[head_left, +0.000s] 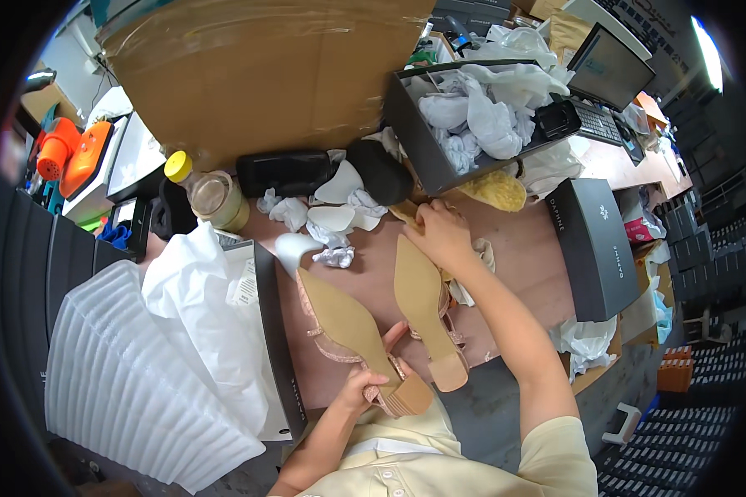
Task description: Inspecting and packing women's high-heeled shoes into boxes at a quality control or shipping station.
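My left hand is closed around the heel end of a pink glittery strappy sandal, its tan sole facing up. Beside it lies a second sandal, also sole up with the block heel toward me; a finger of my left hand reaches between the two. My right hand is stretched forward past that second sandal's pointed toe. Its fingers are bent together at a small tan piece, which they mostly hide. A fuzzy yellow pad lies just beyond, to the right.
An open shoebox with white tissue and ribbed foam wrap stands left. Crumpled paper and a yellow-capped jar lie farther back. A dark box of tissue and a closed shoebox stand right.
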`<state>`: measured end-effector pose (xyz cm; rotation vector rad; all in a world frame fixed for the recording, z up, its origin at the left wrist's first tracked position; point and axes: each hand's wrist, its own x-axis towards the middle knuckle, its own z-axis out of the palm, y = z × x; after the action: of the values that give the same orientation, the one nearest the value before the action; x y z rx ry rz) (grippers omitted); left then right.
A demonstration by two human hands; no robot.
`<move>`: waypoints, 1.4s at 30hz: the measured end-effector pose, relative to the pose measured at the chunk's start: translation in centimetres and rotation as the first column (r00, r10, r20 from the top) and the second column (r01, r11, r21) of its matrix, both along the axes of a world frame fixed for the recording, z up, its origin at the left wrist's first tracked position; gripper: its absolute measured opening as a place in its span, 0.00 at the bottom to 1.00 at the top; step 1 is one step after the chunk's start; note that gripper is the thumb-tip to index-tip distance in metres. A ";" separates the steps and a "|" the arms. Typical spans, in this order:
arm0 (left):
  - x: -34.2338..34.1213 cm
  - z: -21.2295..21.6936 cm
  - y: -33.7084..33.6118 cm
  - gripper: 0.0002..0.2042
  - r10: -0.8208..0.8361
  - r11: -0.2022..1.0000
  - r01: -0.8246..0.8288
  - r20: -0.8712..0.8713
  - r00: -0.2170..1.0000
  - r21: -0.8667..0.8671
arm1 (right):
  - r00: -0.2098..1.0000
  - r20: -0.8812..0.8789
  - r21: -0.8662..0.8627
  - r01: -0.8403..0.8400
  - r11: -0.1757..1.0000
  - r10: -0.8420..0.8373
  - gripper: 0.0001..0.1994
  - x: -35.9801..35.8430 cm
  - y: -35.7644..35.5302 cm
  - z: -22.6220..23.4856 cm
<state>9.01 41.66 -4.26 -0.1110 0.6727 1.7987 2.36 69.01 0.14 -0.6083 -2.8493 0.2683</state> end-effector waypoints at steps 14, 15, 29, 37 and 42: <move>0.2 2.0 3.7 0.45 -0.038 0.981 0.072 -0.183 0.982 0.182 | 0.965 -0.207 -0.975 -0.217 -0.043 -0.164 0.16 12.1 1.6 11.2; 0.2 1.7 4.1 0.45 -0.032 0.980 0.069 -0.197 0.980 0.185 | 0.956 -0.203 -0.947 -0.247 -0.206 -0.211 0.18 12.4 0.6 12.2; 0.4 2.1 3.4 0.36 0.029 0.996 -0.009 -0.239 0.971 0.087 | 0.916 -0.250 -0.862 -0.359 -0.358 -0.315 0.20 11.2 -5.1 12.4; 2.6 2.5 5.5 0.21 0.040 0.992 -0.098 -0.529 0.848 -0.082 | 0.758 -0.629 -0.476 -0.551 0.686 0.173 0.12 -7.5 -11.6 15.1; 1.9 0.3 8.0 0.26 0.112 0.989 -0.137 -0.332 0.937 -0.053 | 0.601 -0.718 -0.176 -0.645 0.744 0.351 0.06 -20.0 -17.2 14.8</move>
<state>10.89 49.62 -3.96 0.1019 0.9901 1.9341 -17.64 51.78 14.93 0.2742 -2.1812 1.0036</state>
